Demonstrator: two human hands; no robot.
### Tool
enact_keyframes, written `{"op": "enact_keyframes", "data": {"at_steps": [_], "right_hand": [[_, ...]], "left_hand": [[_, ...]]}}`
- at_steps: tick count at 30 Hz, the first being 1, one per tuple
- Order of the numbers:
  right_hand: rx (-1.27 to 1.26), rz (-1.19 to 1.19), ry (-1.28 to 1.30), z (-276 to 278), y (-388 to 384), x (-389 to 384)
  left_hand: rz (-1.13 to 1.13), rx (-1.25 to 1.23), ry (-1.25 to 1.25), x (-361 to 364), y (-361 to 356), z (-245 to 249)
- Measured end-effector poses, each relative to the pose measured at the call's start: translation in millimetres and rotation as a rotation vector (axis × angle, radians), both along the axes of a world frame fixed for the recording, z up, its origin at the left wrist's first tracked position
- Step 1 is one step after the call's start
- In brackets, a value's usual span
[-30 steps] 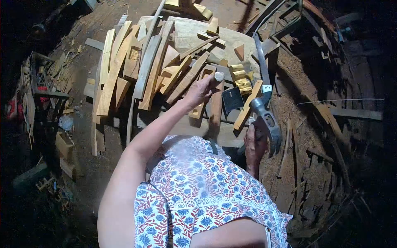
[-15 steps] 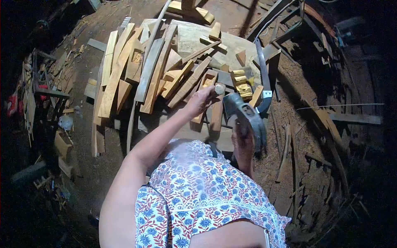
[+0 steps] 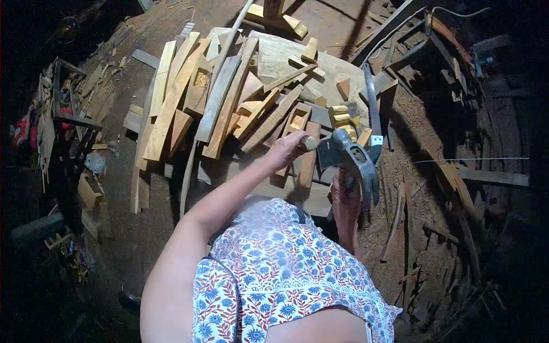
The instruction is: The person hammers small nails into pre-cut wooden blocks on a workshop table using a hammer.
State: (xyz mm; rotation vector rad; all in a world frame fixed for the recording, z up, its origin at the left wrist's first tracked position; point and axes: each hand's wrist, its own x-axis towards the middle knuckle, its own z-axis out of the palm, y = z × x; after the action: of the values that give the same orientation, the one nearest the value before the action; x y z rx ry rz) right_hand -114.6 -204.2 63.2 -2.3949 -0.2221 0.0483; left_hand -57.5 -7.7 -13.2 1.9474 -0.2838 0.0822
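My left hand (image 3: 289, 151) is closed around a round-ended wooden handle (image 3: 310, 143), just above a wooden block with a cut-out recess (image 3: 297, 119). My right hand (image 3: 346, 200) grips a claw hammer (image 3: 358, 157), whose metal head is raised toward the camera with the claw pointing down. Between the two hands is a dark flat blade-like piece (image 3: 327, 154); what it is joined to is hard to make out. A reddish-brown wood piece (image 3: 307, 163) lies beneath, beside the recessed block.
Long planks (image 3: 171, 103) and cut pieces lie on the left of the work surface. A pale slab (image 3: 274, 60) is behind. A handsaw (image 3: 372, 106) lies at the right. Yellowish blocks (image 3: 343, 117) sit near the hammer. Scraps and sawdust cover the ground.
The view has shifted, so the wood appears slightly lower and to the right. The hammer and both hands also appear further right, and the hammer head shows more sharply.
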Motion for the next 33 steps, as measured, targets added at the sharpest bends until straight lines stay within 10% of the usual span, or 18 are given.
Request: {"op": "enact_keyframes", "data": {"at_steps": [6,10,13,16,19,21,28,30,33], "right_hand": [[0.153,-0.044,-0.068,11,31,7],[0.421,-0.108,0.328,30,35,4],[0.242,0.11,-0.001,9,23,-2],[0.422,-0.132,0.349,23,34,-2],[0.3,-0.007,-0.115,17,33,-3],[0.648,-0.271,0.456,15,29,-10],[0.69,-0.291,0.35,-11,15,-18],[0.593,-0.3,0.344,-23,1,-22],[0.51,-0.247,0.221,-32,-17,-28]], "left_hand": [[-0.005,0.031,-0.047,3,-1,3],[-0.012,0.008,-0.02,0,2,10],[-0.002,0.017,-0.045,0,-1,2],[-0.066,0.024,-0.029,0,0,5],[-0.152,0.027,-0.008,-4,6,22],[-0.192,0.031,-0.013,-7,9,24],[-0.062,0.032,-0.097,-1,4,-1],[-0.053,-0.874,0.794,16,20,-8],[0.056,-0.275,0.112,9,24,52]]}}
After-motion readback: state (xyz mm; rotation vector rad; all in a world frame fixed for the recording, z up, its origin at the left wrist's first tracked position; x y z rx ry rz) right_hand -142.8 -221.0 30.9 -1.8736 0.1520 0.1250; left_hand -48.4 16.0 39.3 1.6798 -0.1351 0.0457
